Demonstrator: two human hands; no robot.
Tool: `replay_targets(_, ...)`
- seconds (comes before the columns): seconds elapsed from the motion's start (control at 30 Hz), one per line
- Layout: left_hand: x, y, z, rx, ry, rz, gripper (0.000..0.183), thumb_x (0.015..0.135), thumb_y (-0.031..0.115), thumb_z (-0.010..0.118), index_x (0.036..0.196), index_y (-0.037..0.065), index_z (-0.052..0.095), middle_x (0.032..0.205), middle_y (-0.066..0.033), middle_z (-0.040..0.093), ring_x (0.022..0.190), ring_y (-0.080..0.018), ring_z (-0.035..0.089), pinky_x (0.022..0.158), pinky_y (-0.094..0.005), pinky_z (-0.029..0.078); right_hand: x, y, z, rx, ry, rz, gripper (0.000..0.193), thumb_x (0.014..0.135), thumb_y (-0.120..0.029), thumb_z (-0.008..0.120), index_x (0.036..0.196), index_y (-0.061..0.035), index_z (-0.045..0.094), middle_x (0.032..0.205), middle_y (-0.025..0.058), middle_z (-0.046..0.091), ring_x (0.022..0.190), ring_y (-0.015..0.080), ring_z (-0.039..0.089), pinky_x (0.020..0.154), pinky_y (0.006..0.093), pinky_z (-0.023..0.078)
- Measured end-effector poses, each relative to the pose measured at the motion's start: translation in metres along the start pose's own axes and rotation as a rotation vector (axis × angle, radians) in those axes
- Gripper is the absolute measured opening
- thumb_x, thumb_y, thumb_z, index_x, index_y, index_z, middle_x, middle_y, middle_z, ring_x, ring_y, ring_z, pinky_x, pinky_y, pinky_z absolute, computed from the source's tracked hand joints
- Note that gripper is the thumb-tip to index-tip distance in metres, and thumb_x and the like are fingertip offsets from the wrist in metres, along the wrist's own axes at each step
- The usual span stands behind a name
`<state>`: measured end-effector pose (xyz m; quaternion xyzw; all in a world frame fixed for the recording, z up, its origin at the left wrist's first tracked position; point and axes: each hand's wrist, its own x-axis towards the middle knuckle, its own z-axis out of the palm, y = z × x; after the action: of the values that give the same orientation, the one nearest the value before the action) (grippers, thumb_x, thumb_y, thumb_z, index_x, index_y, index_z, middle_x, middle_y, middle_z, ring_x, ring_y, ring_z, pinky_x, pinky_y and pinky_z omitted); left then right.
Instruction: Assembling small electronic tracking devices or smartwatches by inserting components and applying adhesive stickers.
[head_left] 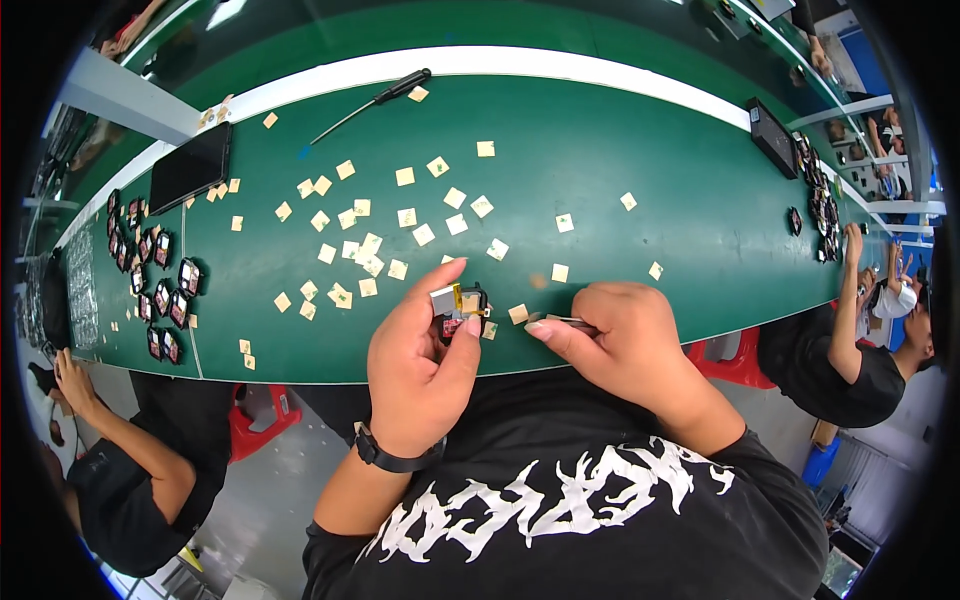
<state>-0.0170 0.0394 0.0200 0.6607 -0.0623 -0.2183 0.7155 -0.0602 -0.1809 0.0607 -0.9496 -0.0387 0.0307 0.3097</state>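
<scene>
Near the counter's (620,170) near edge, the left hand (420,360) pinches a small square electronic module (466,303). Just right, the right hand (625,345) clamps metal tweezers (568,322) among scattered paper squares (400,215).

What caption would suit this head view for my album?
Left hand holds a small dark device while right hand holds tweezers over a green table.

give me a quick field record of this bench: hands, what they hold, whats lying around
left hand: pinches a small dark device with a yellow strip, at the near table edge
right hand: holds slim tweezers, tip pointing at the device
surface: green table
scattered: many small tan paper squares
far edge: black screwdriver
left side: dark tablet, rows of small dark devices
neighbours: people seated at both sides
</scene>
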Motion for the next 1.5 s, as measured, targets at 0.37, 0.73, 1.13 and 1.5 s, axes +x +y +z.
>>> replay_targets(0.37,0.006,-0.007,0.008,0.26,0.113,0.13,0.044,0.088,-0.007,0.061,0.132,0.0,0.062,0.086,-0.0068,0.061,0.066,-0.0103,0.054,0.06,-0.0255,0.045,0.012,-0.006,0.021,0.081,0.06,-0.199,0.011,0.091,-0.005,0.067,0.092,-0.0028,0.057,0.069,0.0126,0.059,0.067,0.0335,0.062,0.06,0.0451,0.049)
replay_targets(0.73,0.011,-0.011,-0.005,0.158,0.013,0.025,0.041,0.09,-0.006,0.061,0.131,-0.002,0.063,0.093,-0.0052,0.064,0.07,-0.0071,0.056,0.061,-0.0231,0.046,0.023,-0.014,0.03,0.05,0.025,-0.142,0.011,0.088,-0.004,0.068,0.089,-0.001,0.058,0.068,0.0147,0.061,0.066,0.0359,0.062,0.059,0.0463,0.05)
replay_targets(1.13,0.012,-0.008,-0.011,-0.013,-0.067,-0.012,0.023,0.093,-0.002,0.065,0.115,-0.002,0.055,0.091,-0.0049,0.066,0.071,-0.0043,0.055,0.062,-0.0217,0.045,0.051,-0.021,0.015,0.623,-0.047,0.08,0.02,0.089,-0.007,0.077,0.107,-0.0023,0.069,0.065,0.0007,0.053,0.055,0.0091,0.045,0.052,0.0244,0.039)
replay_targets(1.5,0.01,0.003,-0.025,-0.102,-0.153,-0.006,0.033,0.098,0.0,0.055,0.13,-0.005,0.059,0.098,-0.0078,0.067,0.084,-0.0117,0.062,0.078,-0.0269,0.051,0.043,-0.019,0.018,0.833,-0.181,0.313,0.011,0.093,0.001,0.071,0.101,0.0007,0.064,0.077,-0.0047,0.061,0.066,-0.0021,0.049,0.057,0.0182,0.036)
